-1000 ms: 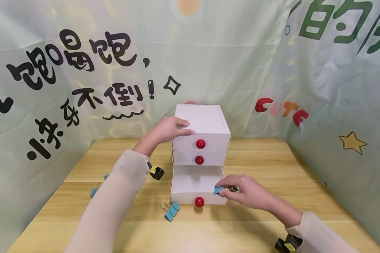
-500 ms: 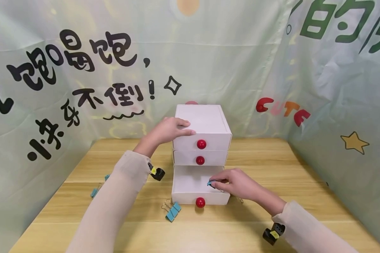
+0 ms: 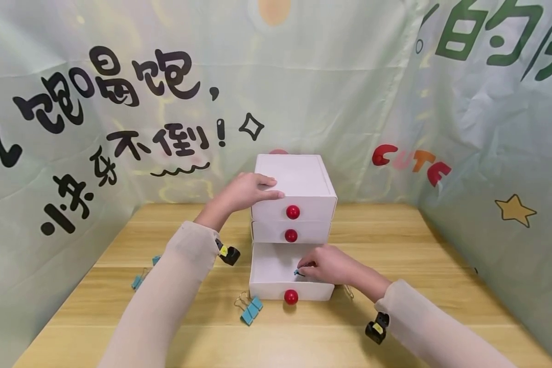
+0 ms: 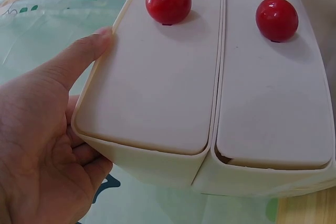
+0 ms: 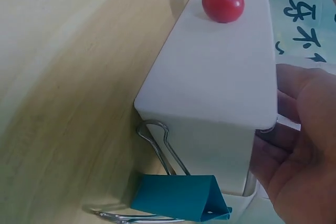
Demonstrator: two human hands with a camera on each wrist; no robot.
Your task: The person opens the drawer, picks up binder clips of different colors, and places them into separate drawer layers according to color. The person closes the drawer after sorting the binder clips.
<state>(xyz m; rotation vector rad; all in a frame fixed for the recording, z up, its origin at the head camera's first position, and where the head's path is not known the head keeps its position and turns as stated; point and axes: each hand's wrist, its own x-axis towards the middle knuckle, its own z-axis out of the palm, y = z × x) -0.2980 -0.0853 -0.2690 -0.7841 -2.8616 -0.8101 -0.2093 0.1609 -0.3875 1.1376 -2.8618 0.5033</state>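
A white drawer cabinet (image 3: 291, 175) with red round knobs stands on the table, its bottom drawer (image 3: 271, 261) pulled out. My left hand (image 3: 244, 191) rests on the cabinet's top left edge; the left wrist view shows its thumb (image 4: 86, 51) along the edge and the other fingers bent behind. My right hand (image 3: 328, 265) is over the open drawer, pinching a small blue binder clip (image 3: 297, 272) at its fingertips. Most of that clip is hidden by the fingers. Against the drawer's right side, another blue binder clip (image 5: 178, 196) lies on the table.
A blue binder clip (image 3: 251, 311) lies before the drawer's left front corner. Two more clips, one a binder clip (image 3: 137, 281), lie left beside my left sleeve (image 3: 161, 286). Printed cloth (image 3: 331, 92) hangs behind the wooden table (image 3: 377, 225).
My right hand has moved left and into the open drawer with the binder clip, uncovering part of the clip beside the drawer. My left hand has stayed on the cabinet.
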